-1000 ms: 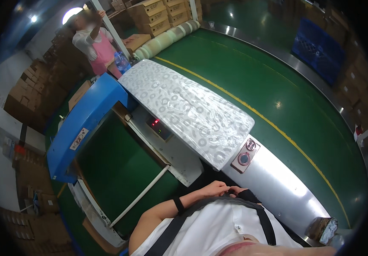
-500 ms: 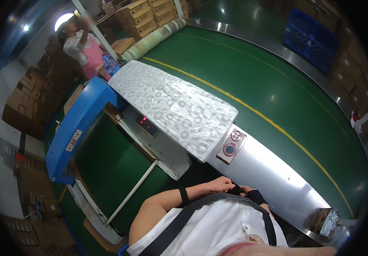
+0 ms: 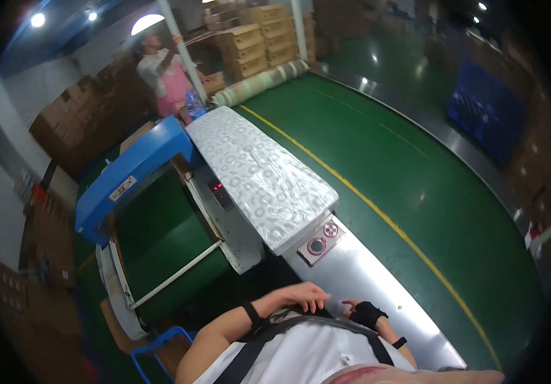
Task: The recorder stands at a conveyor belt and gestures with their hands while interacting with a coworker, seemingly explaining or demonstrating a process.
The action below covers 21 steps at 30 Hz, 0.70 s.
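Left hand [image 3: 302, 296]: The fingers are bending inward, loosely curled, in front of the white shirt [image 3: 294, 355]; whether they are gripping anything, I cannot tell.
Right hand [image 3: 356, 310]: The fingers are parting slightly and pointing toward the left hand, with no held object showing; a black fabric wrap [image 3: 368, 315] is covering the palm and wrist.
Phone [image 3: 320, 243]: It is lying back up on the counter [image 3: 377, 278], beyond both hands and just beside the padded board [image 3: 262, 173]; a round ring and a lens cluster are showing.
Cardboard boxes [image 3: 248, 50]: They are standing stacked at the far end; their contents are not showing.
Blue crate [image 3: 485, 115]: It is standing at the far right, its lattice wall blurring; its contents I cannot make out.
Bottle [image 3: 194, 105]: Clear bluish plastic is showing beside a co-worker in a pink apron [image 3: 175, 88].
Padded board surface: Glossy clear film is covering pale cloth with grey rings; the shape is long and tapering.
Counter surface: Smooth, silvery metal is reflecting light.
Machine [image 3: 141, 168]: Its blue housing is arching over a green belt [image 3: 160, 221]; a straight white rod [image 3: 176, 275] is spanning the frame.
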Motion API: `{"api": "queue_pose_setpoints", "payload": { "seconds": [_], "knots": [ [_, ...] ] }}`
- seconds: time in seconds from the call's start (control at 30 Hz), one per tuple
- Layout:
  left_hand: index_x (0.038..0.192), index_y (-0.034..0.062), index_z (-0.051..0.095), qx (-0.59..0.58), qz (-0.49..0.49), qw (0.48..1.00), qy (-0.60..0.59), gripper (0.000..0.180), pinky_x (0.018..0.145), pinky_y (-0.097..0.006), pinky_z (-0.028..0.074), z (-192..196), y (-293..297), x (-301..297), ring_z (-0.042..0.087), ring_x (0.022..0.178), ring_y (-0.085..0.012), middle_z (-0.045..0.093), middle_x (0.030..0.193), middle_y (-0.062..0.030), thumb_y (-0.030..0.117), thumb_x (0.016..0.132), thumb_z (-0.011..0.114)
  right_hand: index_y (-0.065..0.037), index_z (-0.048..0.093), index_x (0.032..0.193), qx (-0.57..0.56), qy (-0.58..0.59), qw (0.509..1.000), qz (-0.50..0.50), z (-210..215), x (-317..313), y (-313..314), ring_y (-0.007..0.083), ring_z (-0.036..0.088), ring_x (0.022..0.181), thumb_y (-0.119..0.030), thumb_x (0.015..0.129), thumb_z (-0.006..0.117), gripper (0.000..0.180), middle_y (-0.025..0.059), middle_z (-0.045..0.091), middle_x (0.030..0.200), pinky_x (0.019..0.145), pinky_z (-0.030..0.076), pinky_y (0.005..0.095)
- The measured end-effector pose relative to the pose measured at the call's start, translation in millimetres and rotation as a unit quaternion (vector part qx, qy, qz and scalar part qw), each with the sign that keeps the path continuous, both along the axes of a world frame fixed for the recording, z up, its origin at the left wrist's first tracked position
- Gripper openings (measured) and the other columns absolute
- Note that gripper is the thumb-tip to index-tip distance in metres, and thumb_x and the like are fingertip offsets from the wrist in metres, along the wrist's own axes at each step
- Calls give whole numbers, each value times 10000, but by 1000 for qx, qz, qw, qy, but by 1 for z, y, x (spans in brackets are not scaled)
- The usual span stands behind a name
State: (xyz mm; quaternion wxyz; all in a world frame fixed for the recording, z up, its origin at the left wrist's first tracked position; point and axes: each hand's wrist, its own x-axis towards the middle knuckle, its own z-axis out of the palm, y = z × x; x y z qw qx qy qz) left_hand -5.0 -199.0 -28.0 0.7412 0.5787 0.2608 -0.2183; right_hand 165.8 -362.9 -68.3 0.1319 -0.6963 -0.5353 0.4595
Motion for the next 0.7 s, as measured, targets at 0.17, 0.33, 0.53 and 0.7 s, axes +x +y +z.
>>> {"api": "queue_pose_setpoints", "payload": {
  "seconds": [0.17,0.33,0.53,0.7],
  "knots": [
    [1100,-6,399,-243,323,860,-312,664,897,-417,273,47,109,-8,335,1103,-304,377,1163,-187,551,773,243,-95,389,1108,169,113,977,-69,71,24,103,144,558,627,-150,742,511,390,65,575,634,591,425,267],
    [1204,-94,-22,-336,439,654,-516,965,955,-430,172,96,209,-26,142,1181,-338,78,1275,-236,636,686,340,-106,264,1210,262,133,955,-50,152,-27,218,111,534,605,-79,733,454,515,59,552,592,622,406,243],
    [1204,-90,-33,-369,479,597,-528,987,953,-463,148,99,307,-54,113,1182,-354,66,1273,-242,645,670,353,-142,145,1257,306,166,937,31,155,-92,345,127,544,563,14,704,430,641,62,546,576,585,427,245],
    [1211,-76,-36,-295,484,602,-562,998,949,-468,148,124,372,-89,123,1182,-345,61,1276,-237,658,658,353,-150,171,1253,324,126,936,49,168,-140,432,107,529,549,30,703,430,634,50,534,565,557,422,232]
  ]
}}
